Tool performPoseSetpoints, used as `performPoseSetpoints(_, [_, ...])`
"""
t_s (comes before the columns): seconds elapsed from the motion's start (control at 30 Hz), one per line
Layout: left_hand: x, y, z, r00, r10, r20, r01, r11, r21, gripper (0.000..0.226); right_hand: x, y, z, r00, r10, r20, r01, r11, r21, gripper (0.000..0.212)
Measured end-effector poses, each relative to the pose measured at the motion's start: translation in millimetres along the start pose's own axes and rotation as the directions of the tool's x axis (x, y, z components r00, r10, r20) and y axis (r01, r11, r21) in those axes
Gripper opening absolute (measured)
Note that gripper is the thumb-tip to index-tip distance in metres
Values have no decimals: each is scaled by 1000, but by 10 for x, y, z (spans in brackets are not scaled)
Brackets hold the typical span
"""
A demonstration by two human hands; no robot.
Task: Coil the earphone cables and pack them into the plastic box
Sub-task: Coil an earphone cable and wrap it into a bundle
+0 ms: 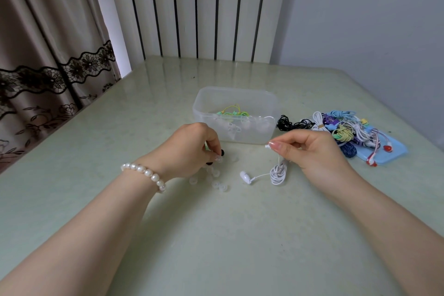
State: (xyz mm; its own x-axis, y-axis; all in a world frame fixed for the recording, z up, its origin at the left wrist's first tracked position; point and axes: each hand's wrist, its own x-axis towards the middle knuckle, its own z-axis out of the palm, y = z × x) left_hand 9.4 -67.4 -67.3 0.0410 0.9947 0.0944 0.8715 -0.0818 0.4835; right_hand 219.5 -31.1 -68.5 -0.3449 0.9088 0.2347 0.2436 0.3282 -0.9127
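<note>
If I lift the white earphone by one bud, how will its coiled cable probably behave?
Probably floppy: the cable hangs limp from the bud pinched by the right hand. No tie is visible on the coil, so it may loosen when raised. The free bud would likely dangle and swing. It looks light; two fingertips seem enough.

One plastic box (236,115), one blue lid (394,151) and perhaps six clear ear tips (217,181) can be counted
</note>
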Motion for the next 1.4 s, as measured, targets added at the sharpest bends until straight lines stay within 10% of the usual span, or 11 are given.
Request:
performPoseSetpoints(0.27, [-9,-2,-1,1000,0,-10,0,1000,-23,17,13,16,-9,1000,-8,-17,8,1000,4,8])
performPoseSetpoints(0.37, [-9,72,31,991,-65,-117,29,958,-285,20,6,10,0,1000,2,7,-3,997,71,12])
performPoseSetpoints(0.5, [-59,294,155,983,-179,28,103,426,-899,15,-13,-15,13,1000,27,-1,-26,980,199,16])
performPoseSetpoints(0.67, [-77,396,303,953,-177,247,260,52,-964,11,-12,-19,3,998,57,-15,-52,969,243,10])
performPoseSetpoints(1.4, [-103,419,350,954,-214,212,237,97,-967,11,-20,0,53,997,-69,19,68,997,37,21])
